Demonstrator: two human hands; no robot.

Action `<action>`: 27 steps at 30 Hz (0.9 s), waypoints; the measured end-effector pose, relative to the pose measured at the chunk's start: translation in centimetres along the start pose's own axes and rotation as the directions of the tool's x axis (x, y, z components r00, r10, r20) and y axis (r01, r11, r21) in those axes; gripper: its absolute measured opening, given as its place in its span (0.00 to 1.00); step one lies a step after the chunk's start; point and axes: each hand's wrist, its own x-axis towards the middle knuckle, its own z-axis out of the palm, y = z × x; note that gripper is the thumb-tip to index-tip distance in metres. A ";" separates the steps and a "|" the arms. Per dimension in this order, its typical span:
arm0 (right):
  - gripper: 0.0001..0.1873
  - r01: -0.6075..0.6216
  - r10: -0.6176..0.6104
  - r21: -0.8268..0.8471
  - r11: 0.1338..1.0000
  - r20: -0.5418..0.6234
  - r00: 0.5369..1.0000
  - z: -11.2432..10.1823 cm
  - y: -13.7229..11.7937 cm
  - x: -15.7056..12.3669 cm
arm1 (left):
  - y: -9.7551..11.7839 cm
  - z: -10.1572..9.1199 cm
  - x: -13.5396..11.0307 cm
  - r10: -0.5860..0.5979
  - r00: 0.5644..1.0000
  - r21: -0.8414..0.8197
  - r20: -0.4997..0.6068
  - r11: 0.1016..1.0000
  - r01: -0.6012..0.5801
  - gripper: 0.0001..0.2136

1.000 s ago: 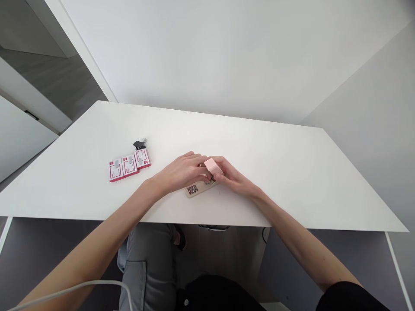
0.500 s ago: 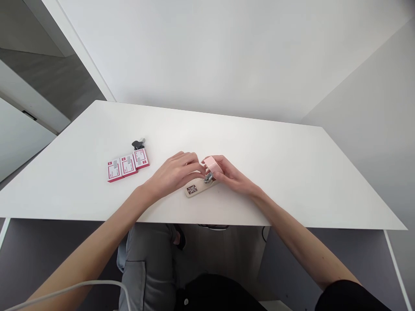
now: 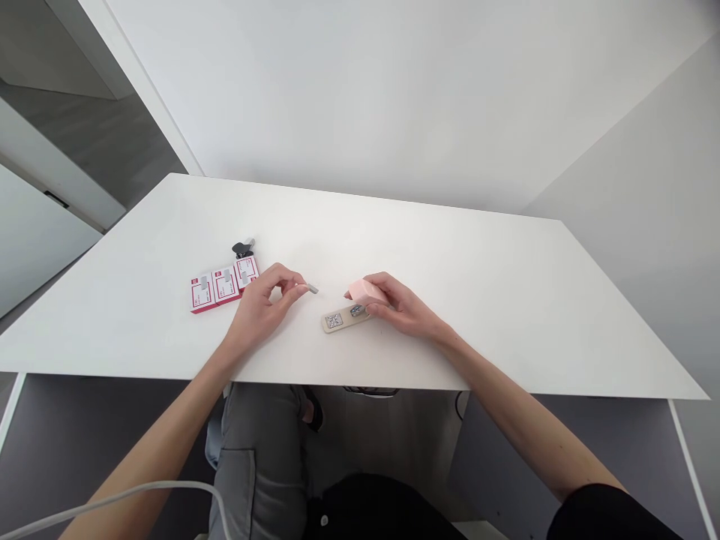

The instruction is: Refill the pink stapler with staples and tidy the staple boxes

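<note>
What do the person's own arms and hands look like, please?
The left hand and right hand are ungloved, and both wrists are bare. A black sleeve shows on the right arm; no left sleeve is in view. A white cable crosses the left forearm in the picture.

White table [image 3: 450, 255]. Left hand [image 3: 259, 301]: pinches a small grey strip [image 3: 313, 289]. Right hand [image 3: 409, 310]: grips a pink stapler [image 3: 364, 291] with beige base [image 3: 344, 318]. Three red-and-white boxes [image 3: 225, 285], side by side; dark object [image 3: 242, 248] just behind the rightmost.
</note>
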 end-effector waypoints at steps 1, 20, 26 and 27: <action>0.20 -0.003 0.003 0.001 1.000 -0.002 1.000 0.0 0.0 0.0 | 0.0 -0.1 -0.1 -0.011 1.000 -0.006 -0.002 1.000 0.011 0.13; 0.18 0.021 -0.022 -0.059 0.998 -0.021 1.000 0.1 0.1 0.0 | 0.6 0.1 -0.4 -0.060 0.997 -0.014 -0.045 0.998 0.059 0.10; 0.19 0.030 -0.033 -0.107 0.994 -0.030 0.999 0.0 0.2 0.0 | 0.6 0.2 -0.4 -0.063 0.996 -0.006 -0.068 0.998 0.063 0.10; 0.19 0.034 -0.037 -0.114 0.993 -0.032 0.999 0.0 0.2 0.0 | 0.6 0.2 -0.5 -0.062 0.996 -0.005 -0.071 0.998 0.061 0.10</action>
